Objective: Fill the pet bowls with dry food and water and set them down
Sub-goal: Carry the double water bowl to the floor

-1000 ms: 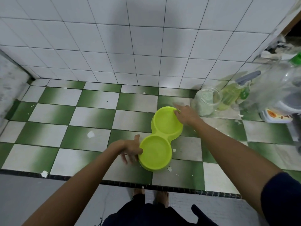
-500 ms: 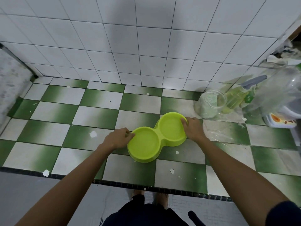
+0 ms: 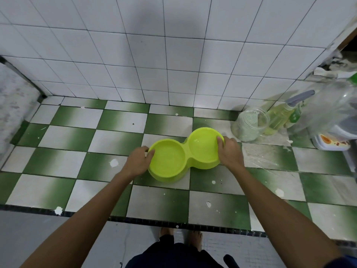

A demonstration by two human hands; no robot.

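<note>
A lime-green plastic double pet bowl (image 3: 183, 153) sits on a green-and-white checkered tile counter (image 3: 81, 132), held between two hands. The left hand (image 3: 138, 162) grips the near basin's rim; the right hand (image 3: 229, 151) grips the far basin's rim, thumb inside. One bowl unit, two basins, both without food.

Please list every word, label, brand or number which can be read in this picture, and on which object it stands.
No text can be read.
Spray bottle: green label, print too blurred.
White container at the right: orange picture, no legible words.
Double pet bowl: no print visible.
</note>
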